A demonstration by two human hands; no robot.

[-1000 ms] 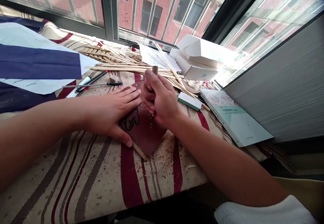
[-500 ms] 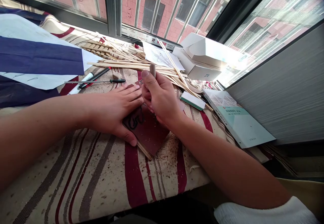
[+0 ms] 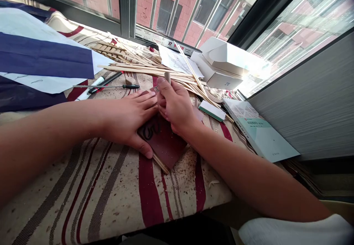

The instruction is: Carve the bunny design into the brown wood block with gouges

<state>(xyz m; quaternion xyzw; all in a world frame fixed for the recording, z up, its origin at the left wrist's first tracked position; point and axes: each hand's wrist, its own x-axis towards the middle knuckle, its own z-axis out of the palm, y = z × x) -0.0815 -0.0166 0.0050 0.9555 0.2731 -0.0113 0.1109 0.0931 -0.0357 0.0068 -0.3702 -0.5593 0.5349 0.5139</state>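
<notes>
My left hand (image 3: 127,119) lies flat on a dark red board (image 3: 171,149), its fingers stretched out and its thumb along the near left edge. Black curved marks show on the board's face, and its side edge is pale. My right hand (image 3: 177,106) is closed round a tool with a grey-brown round handle (image 3: 167,76), whose end sticks up above the thumb. The tool's working end is hidden behind the fist, so its kind cannot be told. Both hands are close together over the board's far part. Small crumbs lie on the striped cloth (image 3: 116,200) around it.
Beyond the hands lie a thin screwdriver (image 3: 129,86), several pens (image 3: 95,86) and a heap of thin wooden strips (image 3: 143,68). To the right are a white-and-green block (image 3: 212,111), a book (image 3: 265,134) and a white box (image 3: 224,79). Dark blue and white sheets (image 3: 44,57) are at left.
The view has shifted slightly, so everything sits a little farther right in the picture. Both hands keep nearly the same pose on the board.
</notes>
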